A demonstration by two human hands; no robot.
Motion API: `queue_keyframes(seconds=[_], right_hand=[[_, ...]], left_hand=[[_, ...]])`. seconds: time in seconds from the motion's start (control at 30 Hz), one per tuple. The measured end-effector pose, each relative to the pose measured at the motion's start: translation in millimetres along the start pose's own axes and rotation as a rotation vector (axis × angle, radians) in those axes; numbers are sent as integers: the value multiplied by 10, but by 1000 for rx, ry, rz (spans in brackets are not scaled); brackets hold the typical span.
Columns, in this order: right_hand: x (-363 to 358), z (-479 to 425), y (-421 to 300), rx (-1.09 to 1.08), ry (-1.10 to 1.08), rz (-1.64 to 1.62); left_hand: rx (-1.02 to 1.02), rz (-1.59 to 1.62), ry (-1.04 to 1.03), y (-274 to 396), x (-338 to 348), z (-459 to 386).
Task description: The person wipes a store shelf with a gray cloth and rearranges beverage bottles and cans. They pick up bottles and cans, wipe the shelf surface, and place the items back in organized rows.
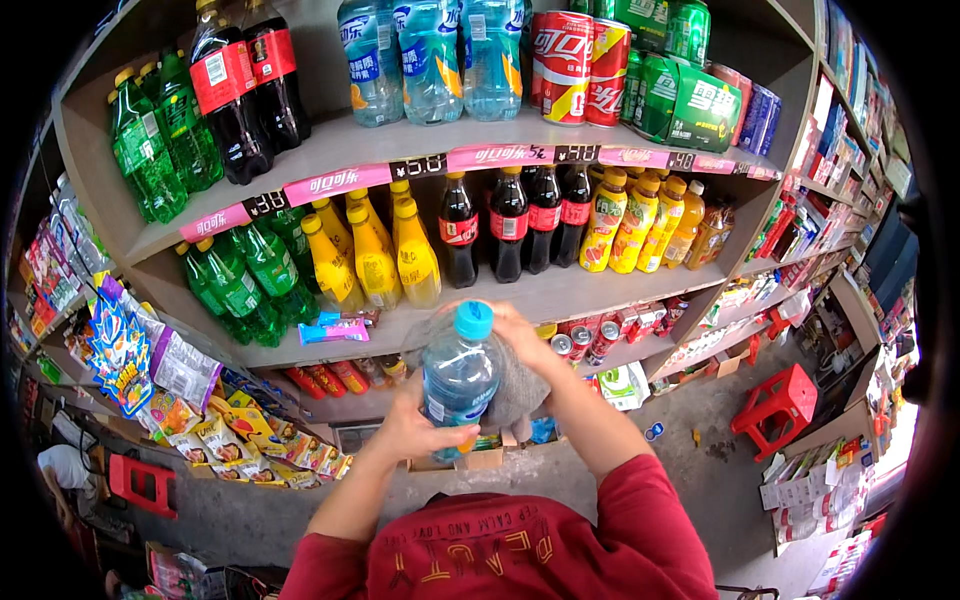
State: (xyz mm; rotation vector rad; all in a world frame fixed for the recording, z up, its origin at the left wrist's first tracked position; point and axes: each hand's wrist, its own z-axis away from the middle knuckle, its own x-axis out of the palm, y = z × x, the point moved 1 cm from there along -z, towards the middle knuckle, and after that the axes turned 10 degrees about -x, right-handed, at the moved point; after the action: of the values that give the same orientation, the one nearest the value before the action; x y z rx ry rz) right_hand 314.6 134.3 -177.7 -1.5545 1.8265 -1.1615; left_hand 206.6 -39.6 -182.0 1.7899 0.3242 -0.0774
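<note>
A clear blue plastic drink bottle (459, 382) with a turquoise cap stands nearly upright in front of my chest. My left hand (427, 424) grips its lower part, thumb across the front. Behind the bottle, my right hand (517, 334) holds a grey cloth (521, 382) that drapes down beside the bottle's right side; most of its fingers are hidden. Similar blue bottles (427, 64) stand on the upper shelf. Cola bottles (508, 225) and yellow drink bottles (371, 255) stand on the shelf below, just beyond my hands.
A wooden shelf unit (600, 289) holds green bottles (259, 277) and cans (581, 341). Hanging snack packets (225, 435) are at the left. Red plastic stools (776, 409) stand on the floor at both sides. A person (71, 472) is at the far left.
</note>
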Motion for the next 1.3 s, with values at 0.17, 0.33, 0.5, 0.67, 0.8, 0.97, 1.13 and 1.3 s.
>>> queue_keyframes(seconds=[0.17,0.33,0.5,0.67,0.8,0.97,1.13,1.3], right_hand=[[360,283,380,-50,396,186],[656,545,766,178,492,151],[607,567,1005,443,588,-903],[127,513,995,190,429,-468],[134,372,818,60,423,-48],[223,254,187,-18,382,21],[165,431,-1,-34,432,153],[79,693,42,44,463,189]], left_hand=[[-3,-77,201,-45,-121,-100],[7,50,300,-137,-204,-212],[77,63,415,-184,-259,-350],[-44,48,276,3,-308,-240],[-58,30,296,256,-347,-127],[109,-14,334,773,-645,-232],[505,-143,386,1816,-1143,-712],[384,-244,381,2427,-1414,-1396]])
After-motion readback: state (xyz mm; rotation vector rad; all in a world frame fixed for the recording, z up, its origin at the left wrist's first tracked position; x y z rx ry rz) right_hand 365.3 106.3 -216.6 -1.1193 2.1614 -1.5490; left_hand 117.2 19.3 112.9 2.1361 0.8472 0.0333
